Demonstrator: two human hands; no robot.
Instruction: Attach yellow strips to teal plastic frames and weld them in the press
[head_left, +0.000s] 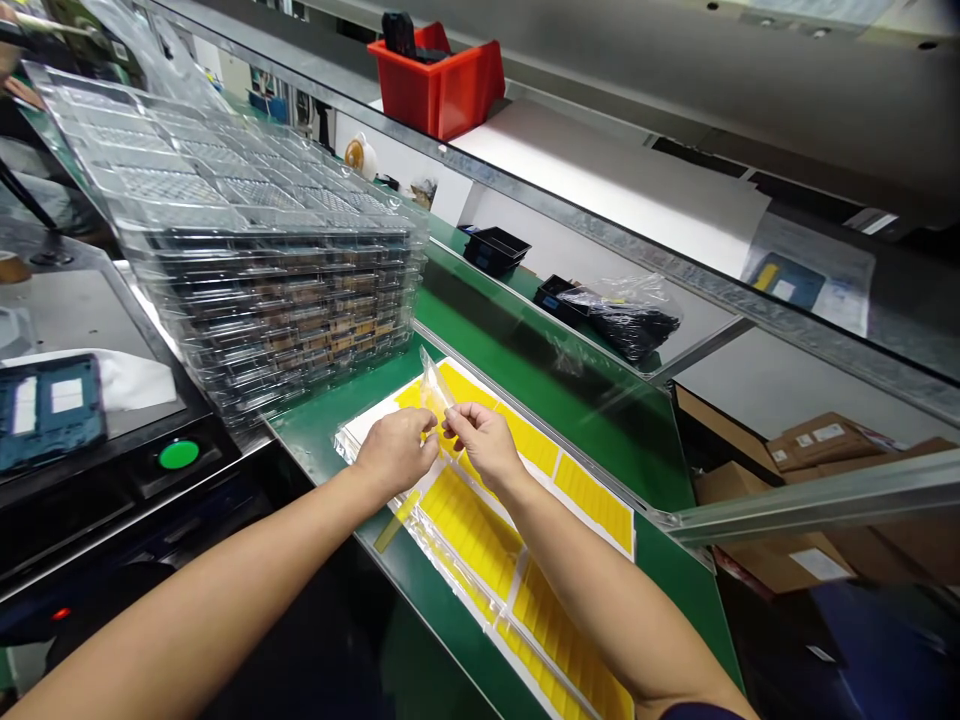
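Over a stack of white sheets with yellow adhesive strips (472, 530), both of my hands come close together. With thumb and fingers pinched, my right hand (484, 440) grips a clear plastic film (433, 385), which stands up between the hands. My left hand (397, 448) is closed just beside it, its fingertips curled toward the right hand; what they hold is hidden. A loose translucent yellow strip (397, 520) sticks out past the sheets' near edge, below my left wrist. Clear wrapping runs along that edge.
Stacked clear plastic trays (285, 260) rise at the left on the green bench (480, 345). A dark blue housing (52, 410) and a green button (179, 455) are left. Black bins (495, 250) stand behind; a red bin (439, 85) sits on the shelf. Cardboard boxes (795, 540) are right.
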